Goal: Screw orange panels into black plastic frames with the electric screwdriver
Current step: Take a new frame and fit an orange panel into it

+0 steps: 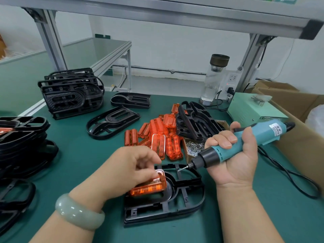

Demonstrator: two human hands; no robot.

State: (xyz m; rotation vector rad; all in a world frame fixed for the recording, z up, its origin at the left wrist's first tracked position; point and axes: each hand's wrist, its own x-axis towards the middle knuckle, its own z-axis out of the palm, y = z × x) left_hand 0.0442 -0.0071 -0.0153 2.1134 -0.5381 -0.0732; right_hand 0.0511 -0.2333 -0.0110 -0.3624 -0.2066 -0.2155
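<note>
The left hand [133, 165] has its fingers curled and pinches one orange panel [149, 187], which it holds at the near black frame [175, 207] lying flat on the green table mat [87, 155] in front of the person; the panel looks tilted, with one end raised, so I judge that it is not yet seated in its opening. The right hand [235, 155] is closed around the electric screwdriver [245, 142], palm upward, with the bit pointing down and left to the far edge of this frame; something small like a screw seems to sit on the tip, but whether the tip touches the frame I cannot tell. In this frame I see no screw driven, so the present step is, I think, the placing of the panel, and the screwing comes after it. At the far left stands a stack of frames [22, 137] where a bit of orange shows, probably finished pieces; how many are there I cannot count. Much work seems to remain: a pile of loose orange panels [157, 135] lies in the middle of the mat, just beside a small box of screws [195, 148]; empty frames wait in a rear stack [70, 93], two more lie flat [112, 121], and one leans [194, 121] near the pile.
</note>
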